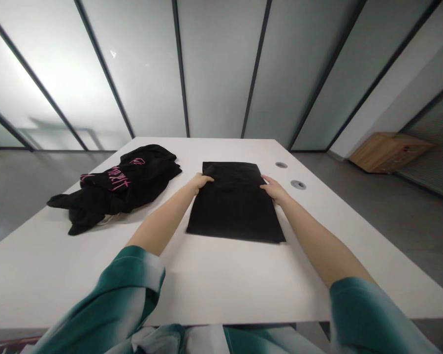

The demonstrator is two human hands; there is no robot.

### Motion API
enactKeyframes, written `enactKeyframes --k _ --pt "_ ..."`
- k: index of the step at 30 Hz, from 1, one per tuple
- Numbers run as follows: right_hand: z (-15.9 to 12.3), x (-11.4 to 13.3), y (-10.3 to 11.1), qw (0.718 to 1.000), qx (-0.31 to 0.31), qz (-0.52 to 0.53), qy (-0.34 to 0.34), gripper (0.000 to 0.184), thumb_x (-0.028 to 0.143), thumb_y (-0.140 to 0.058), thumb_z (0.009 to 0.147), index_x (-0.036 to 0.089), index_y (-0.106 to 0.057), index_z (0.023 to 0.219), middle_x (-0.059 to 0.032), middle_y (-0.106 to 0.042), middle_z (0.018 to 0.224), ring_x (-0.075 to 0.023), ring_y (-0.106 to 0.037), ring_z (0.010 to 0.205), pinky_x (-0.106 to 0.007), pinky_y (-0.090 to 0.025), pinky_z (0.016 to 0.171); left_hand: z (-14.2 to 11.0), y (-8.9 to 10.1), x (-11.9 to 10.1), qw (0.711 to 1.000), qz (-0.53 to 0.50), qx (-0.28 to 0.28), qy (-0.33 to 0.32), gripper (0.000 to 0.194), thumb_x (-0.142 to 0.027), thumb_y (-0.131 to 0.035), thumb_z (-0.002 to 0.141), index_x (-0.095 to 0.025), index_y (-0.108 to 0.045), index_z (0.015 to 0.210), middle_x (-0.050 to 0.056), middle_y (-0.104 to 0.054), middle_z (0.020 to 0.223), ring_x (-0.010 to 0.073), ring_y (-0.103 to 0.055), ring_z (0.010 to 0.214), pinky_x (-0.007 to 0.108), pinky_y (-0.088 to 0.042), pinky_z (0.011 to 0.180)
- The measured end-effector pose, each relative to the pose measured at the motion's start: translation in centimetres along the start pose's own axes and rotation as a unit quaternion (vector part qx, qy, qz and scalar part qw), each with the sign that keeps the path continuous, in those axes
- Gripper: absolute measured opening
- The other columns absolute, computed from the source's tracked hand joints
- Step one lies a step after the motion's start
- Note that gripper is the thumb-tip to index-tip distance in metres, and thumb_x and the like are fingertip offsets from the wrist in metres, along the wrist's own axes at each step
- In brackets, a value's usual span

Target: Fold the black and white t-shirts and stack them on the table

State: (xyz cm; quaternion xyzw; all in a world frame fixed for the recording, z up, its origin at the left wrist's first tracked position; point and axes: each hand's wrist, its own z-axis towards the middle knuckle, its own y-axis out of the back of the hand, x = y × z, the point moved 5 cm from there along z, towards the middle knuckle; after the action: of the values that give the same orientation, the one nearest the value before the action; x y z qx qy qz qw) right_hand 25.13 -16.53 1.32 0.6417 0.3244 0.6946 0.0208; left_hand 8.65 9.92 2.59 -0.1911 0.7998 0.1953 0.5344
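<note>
A flat black rectangular piece [236,209], like a folded cloth or a bag, lies on the white table in front of me. Which of these it is, I cannot make out. My left hand [200,182] pinches its left edge near the far end, thumb on top and the other fingers mostly hidden. On the opposite edge, my right hand [273,189] grips at about the same height, its thumb resting over the black surface. The near edge lies towards me, with its right corner slightly uneven.
Left of my hands, a crumpled black garment [143,179] with pink lettering lies on the white table [243,285]. Two round grey inserts, one a cable grommet [298,185], sit in the tabletop at right. Beyond stand frosted glass panels [221,69] and a wooden cabinet [389,151].
</note>
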Motion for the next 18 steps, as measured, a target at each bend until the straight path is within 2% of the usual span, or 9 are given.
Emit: enactKeyframes --k 2,3,4,6,8,12,15,18 --pt "0.1 -0.1 0.1 1.0 -0.007 -0.012 0.022 0.052 0.016 -0.054 0.077 0.016 -0.065 0.128 -0.011 -0.067 0.13 -0.0222 -0.063 0.113 -0.036 -0.046 0.1 0.0 0.2 -0.3 0.999 -0.033 -0.015 -0.04 0.079 -0.012 -0.064 0.079 -0.023 -0.033 0.152 0.011 -0.069 0.125 0.0224 -0.073 0.098 0.034 -0.062 0.079" --pt "0.1 -0.2 0.1 1.0 -0.008 -0.012 0.026 0.045 0.016 -0.053 0.077 0.016 -0.07 0.118 -0.0103 -0.07 0.124 -0.0221 -0.063 0.112 -0.036 -0.045 0.101 0.0 0.3 -0.3 0.998 -0.045 -0.008 -0.05 0.081 -0.011 -0.062 0.081 -0.027 -0.029 0.153 0.009 -0.069 0.126 0.0207 -0.072 0.099 0.034 -0.062 0.08" --pt "0.1 -0.3 0.2 1.0 -0.008 -0.009 0.027 0.039 0.017 -0.052 0.077 0.016 -0.073 0.11 -0.0097 -0.072 0.119 -0.0222 -0.063 0.111 -0.036 -0.044 0.101 0.0 0.2 -0.3 0.997 -0.053 0.008 -0.053 0.078 -0.01 -0.059 0.082 -0.028 -0.033 0.152 0.007 -0.07 0.124 0.0196 -0.072 0.099 0.033 -0.062 0.081" --pt "0.1 -0.4 0.3 1.0 0.001 0.001 0.022 0.034 0.018 -0.053 0.076 0.017 -0.075 0.101 -0.0088 -0.074 0.111 -0.0228 -0.064 0.108 -0.037 -0.046 0.098 -0.1 0.2 -0.1 0.996 -0.056 0.042 -0.046 0.061 -0.01 -0.058 0.081 -0.024 -0.051 0.141 0.008 -0.073 0.117 0.0192 -0.072 0.098 0.031 -0.061 0.083" --pt "-0.1 -0.4 0.4 1.0 0.025 0.0 0.009 0.036 0.019 -0.056 0.074 0.017 -0.074 0.104 -0.0081 -0.074 0.108 -0.0236 -0.064 0.103 -0.037 -0.048 0.093 -0.1 0.4 0.1 0.996 -0.05 0.066 -0.037 0.047 -0.01 -0.062 0.078 -0.018 -0.064 0.124 0.009 -0.075 0.108 0.0204 -0.073 0.095 0.032 -0.06 0.084" --pt "0.1 0.8 1.1 0.996 0.074 -0.047 0.013 0.048 0.014 -0.062 0.068 0.017 -0.072 0.115 -0.0087 -0.073 0.113 -0.0237 -0.065 0.102 -0.034 -0.05 0.089 0.1 1.0 -0.5 0.993 -0.008 0.107 -0.045 0.041 -0.008 -0.073 0.066 -0.017 -0.071 0.105 0.008 -0.076 0.096 0.0236 -0.073 0.093 0.036 -0.058 0.086" --pt "1.3 2.9 2.0 0.992 0.061 -0.095 0.059 0.047 0.009 -0.06 0.067 0.015 -0.074 0.111 -0.0095 -0.072 0.118 -0.0234 -0.063 0.109 -0.033 -0.047 0.095 0.7 1.3 -2.5 0.988 0.054 0.119 -0.087 0.04 -0.007 -0.076 0.061 -0.016 -0.073 0.099 0.008 -0.076 0.093 0.0242 -0.071 0.096 0.037 -0.055 0.091" --pt "3.3 5.3 3.0 0.991 0.026 -0.111 0.073 0.045 0.009 -0.058 0.067 0.015 -0.074 0.108 -0.0084 -0.074 0.109 -0.0232 -0.064 0.104 -0.035 -0.047 0.095 1.8 1.7 -5.9 0.975 0.141 0.075 -0.156 0.038 -0.007 -0.076 0.061 -0.013 -0.074 0.097 0.009 -0.075 0.093 0.0242 -0.07 0.096 0.037 -0.053 0.094"
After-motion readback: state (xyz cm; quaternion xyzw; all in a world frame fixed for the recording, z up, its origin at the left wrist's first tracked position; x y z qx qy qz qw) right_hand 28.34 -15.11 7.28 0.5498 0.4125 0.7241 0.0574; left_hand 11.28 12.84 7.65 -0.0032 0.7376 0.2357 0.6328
